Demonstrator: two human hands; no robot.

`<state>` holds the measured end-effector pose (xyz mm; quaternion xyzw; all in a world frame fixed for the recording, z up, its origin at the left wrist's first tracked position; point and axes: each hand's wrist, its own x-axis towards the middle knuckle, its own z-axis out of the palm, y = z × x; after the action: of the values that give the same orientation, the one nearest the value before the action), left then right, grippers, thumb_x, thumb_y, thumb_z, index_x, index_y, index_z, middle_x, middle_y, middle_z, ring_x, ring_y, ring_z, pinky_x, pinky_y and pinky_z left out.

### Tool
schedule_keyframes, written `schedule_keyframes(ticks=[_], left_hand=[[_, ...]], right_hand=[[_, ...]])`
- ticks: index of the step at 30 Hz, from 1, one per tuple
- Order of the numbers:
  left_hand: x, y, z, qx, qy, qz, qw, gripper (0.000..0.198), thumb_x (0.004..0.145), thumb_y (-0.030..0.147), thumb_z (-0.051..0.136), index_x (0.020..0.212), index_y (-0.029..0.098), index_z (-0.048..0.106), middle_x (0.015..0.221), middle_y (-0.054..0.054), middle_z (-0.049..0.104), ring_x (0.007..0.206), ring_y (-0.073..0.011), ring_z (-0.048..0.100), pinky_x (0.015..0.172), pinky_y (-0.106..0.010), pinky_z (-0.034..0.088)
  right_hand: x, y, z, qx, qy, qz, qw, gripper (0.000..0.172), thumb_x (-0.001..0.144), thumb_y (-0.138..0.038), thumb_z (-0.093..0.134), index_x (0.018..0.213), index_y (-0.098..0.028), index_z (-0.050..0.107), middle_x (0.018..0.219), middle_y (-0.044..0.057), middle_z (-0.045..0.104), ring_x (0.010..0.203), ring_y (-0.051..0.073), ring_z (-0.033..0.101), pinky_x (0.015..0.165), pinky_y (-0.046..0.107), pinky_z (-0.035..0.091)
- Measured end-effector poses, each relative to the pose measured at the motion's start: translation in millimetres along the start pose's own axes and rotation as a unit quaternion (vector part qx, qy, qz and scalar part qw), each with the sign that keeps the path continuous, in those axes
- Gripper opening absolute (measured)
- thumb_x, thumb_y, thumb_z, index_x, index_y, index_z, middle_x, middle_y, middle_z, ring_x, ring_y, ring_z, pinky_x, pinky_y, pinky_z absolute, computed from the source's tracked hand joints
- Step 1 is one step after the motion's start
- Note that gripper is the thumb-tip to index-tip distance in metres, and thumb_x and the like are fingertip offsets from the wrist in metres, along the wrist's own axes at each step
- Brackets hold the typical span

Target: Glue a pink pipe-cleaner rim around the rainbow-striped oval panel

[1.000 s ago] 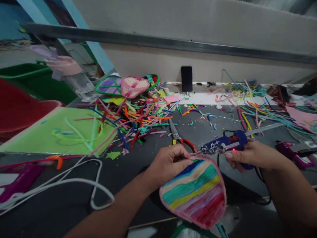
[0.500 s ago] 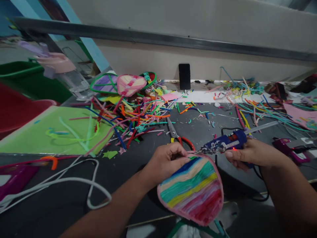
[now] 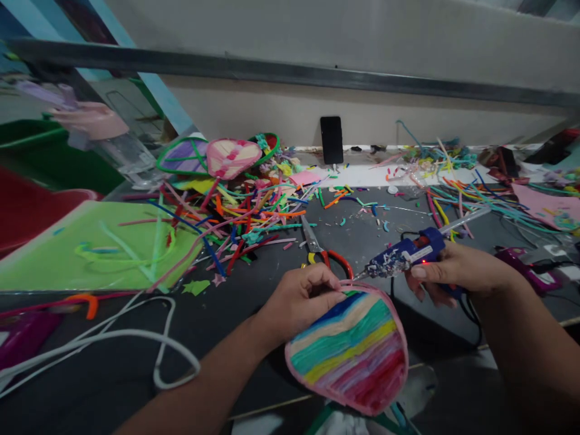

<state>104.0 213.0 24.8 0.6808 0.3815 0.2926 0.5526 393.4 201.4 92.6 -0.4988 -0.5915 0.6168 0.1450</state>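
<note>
My left hand pinches the top edge of a rounded craft panel with diagonal stripes in blue, cream, teal, yellow, purple and red. A pink pipe-cleaner border runs round its rim. In my right hand is a blue glue gun, its front crusted with residue and a small red light lit. A clear glue stick sticks out of its back end. The gun's nozzle is at the panel's top rim, close to my left fingertips; whether it touches is unclear. Scissors with red-and-yellow handles lie just beyond.
Pipe-cleaner pieces are heaped at the left back, with finished-looking panels on top. A phone leans on the wall. A tumbler, green sheet and white cable are at the left.
The view has shifted slightly. The glue gun has tilted a little and its nozzle stays by the panel's top rim. My left hand keeps its hold on the panel.
</note>
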Motion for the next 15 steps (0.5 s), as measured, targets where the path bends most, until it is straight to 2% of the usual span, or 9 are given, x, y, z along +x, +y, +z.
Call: schedule_keyframes(ticks=[15], left_hand=[[-1.1, -1.3, -0.7, 0.026, -0.002, 0.008, 1.000, 0.020, 0.077, 0.032, 0.069, 0.079, 0.014, 0.063, 0.072, -0.002, 0.063, 0.063, -0.0121, 0.057, 0.058, -0.022, 0.046]], right_hand=[[8.5, 2.3, 1.5, 0.038, -0.013, 0.019, 0.999, 0.043, 0.073, -0.053, 0.071, 0.063, -0.013, 0.060, 0.053, -0.001, 0.061, 0.034, 0.007, 0.054, 0.033, 0.016, 0.042]])
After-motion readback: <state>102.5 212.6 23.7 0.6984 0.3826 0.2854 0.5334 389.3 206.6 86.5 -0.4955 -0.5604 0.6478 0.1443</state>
